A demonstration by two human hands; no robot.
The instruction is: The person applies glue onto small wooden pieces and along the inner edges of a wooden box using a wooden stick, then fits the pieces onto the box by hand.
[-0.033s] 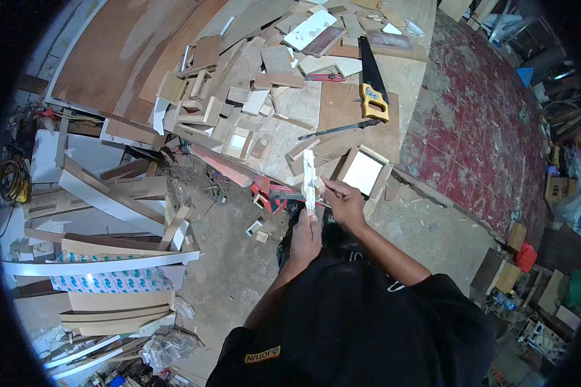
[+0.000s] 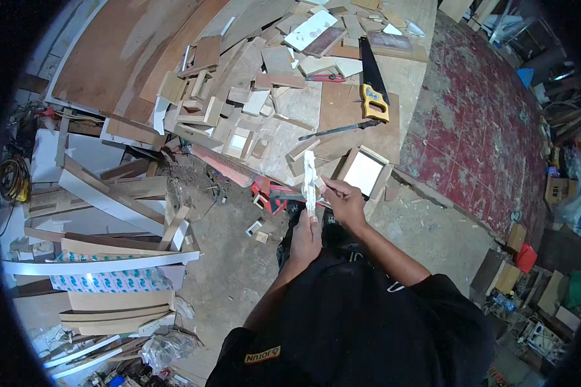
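Note:
My left hand (image 2: pixel 305 237) is closed round the lower end of a narrow upright stick (image 2: pixel 310 177), its upper part thickly smeared with something white, like glue or paint. My right hand (image 2: pixel 346 204) pinches a small pale piece (image 2: pixel 320 186), seemingly wood, against or close beside the stick's white part. Fingers partly cover that piece. Just beyond my right hand, a shallow wooden box (image 2: pixel 364 173) with a white panel inside sits at the near edge of the plywood-topped work surface (image 2: pixel 394 137).
A yellow-handled handsaw (image 2: pixel 375 103) and a dark metal bar (image 2: pixel 339 129) lie on the surface. Wood offcuts (image 2: pixel 281 80) cover its far and left parts. Below its edge is a red object (image 2: pixel 269 193). Curved boards (image 2: pixel 113 258) are stacked on the left.

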